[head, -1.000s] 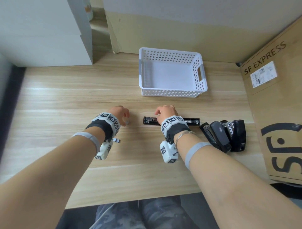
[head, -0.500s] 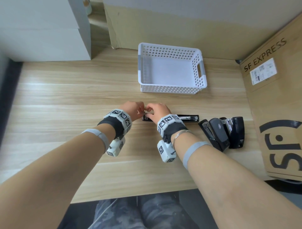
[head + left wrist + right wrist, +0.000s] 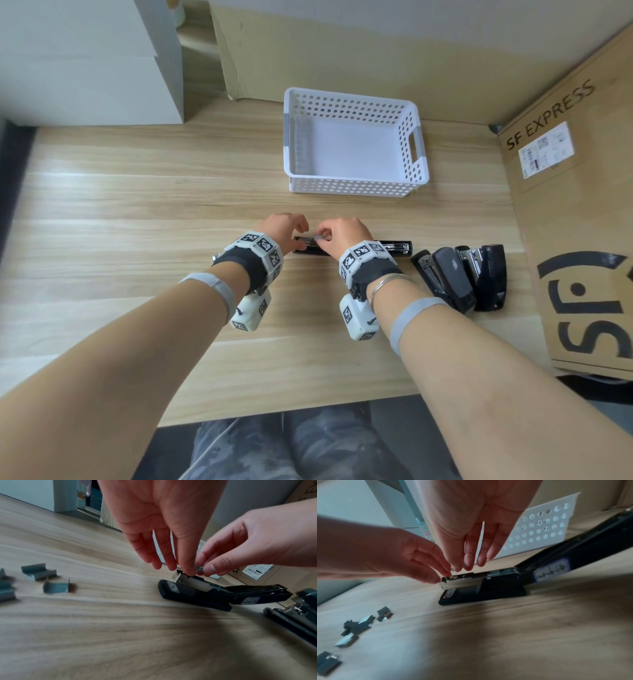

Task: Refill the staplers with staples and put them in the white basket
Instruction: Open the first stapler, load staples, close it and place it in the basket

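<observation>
**Q:** Where is the stapler being filled?

**A:** An open black stapler (image 3: 394, 247) lies flat on the wooden desk (image 3: 137, 205), its lid folded out to the right, in front of the white basket (image 3: 352, 186).

**Q:** And the hands?

**A:** The right hand (image 3: 337, 233) pinches a staple strip (image 3: 199, 567) above the metal tray. The left hand (image 3: 282, 229), fingers straight, touches the tray's front end. Loose staple strips (image 3: 40, 571) lie left; two more staplers (image 3: 466, 277) sit right.
</observation>
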Tool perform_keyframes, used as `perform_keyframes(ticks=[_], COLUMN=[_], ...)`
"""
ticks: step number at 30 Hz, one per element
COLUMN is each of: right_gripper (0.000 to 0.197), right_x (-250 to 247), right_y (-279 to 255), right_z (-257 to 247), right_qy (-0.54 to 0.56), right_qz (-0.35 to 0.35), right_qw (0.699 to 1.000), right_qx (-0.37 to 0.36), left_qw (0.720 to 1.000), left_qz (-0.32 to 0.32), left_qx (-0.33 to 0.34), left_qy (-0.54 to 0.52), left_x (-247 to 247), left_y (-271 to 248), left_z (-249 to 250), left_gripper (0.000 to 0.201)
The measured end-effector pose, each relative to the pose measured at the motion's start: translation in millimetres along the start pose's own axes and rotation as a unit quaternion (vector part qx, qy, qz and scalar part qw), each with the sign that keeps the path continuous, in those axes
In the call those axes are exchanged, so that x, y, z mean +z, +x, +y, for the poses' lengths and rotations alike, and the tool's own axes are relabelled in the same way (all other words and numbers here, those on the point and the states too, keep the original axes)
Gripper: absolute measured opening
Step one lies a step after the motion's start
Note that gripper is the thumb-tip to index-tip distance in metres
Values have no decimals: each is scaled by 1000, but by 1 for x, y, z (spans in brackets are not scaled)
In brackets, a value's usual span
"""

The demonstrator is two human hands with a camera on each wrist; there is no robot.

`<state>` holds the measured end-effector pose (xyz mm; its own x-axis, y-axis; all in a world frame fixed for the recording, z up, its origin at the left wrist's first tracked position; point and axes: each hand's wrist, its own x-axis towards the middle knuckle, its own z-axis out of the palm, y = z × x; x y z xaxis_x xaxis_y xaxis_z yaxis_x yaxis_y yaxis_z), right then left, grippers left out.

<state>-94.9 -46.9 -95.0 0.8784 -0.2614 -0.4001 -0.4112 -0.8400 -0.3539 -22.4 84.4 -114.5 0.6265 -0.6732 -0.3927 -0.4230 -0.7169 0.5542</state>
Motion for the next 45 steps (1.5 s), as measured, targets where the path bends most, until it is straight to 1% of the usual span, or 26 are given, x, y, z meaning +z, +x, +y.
perform_keyframes(ticks=[5,10,15,20,24,26,28,29,33,38,41,43,45], right_gripper=[16,16,16,14,8,15,24,26,22,26,28,31,32], right_x=[6,7,4,11,10,6,2,0,-4,1,7,10,13], right_y=[-1,1,6,11,11,9,5,3,3,0,-2,-4,-5], right_z=[3,5,5,0,4,10,13,13,8,-2,-6,-7,-8], right_qy=[-16,-19,28,-1,3,-17,-58,-68,-55,-62,-62,-56,-49], right_qz=[-8,-22,-49,-42,-36,-33,-31,-24,3,1,-5,1,4], right_qw=[1000,1000,998,998,996,995,995,995,996,997,997,998,998], right_qx=[-3,4,32,51,77,88,77,69,65,44,35,31,29], left_qw=[1000,1000,999,999,1000,1000,999,999,999,992,986,986,987], left_qz=[-7,-12,-13,-21,-22,-24,-28,-31,-23,-26,-50,-56,-48], left_qx=[-10,-22,-22,-20,-19,-17,-17,-17,-38,-94,-126,-126,-124], left_qy=[2,-15,-19,-14,-7,0,6,10,19,75,101,98,85], left_x=[6,8,8,7,7,7,7,7,0,-13,-17,-17,-16], left_y=[2,4,4,5,5,5,5,4,-5,-27,-39,-43,-46], left_z=[-2,-4,-5,-3,-4,-3,-3,-3,-14,-50,-65,-70,-73], left_gripper=[24,23,23,23,21,21,21,21,28,30,24,19,20])
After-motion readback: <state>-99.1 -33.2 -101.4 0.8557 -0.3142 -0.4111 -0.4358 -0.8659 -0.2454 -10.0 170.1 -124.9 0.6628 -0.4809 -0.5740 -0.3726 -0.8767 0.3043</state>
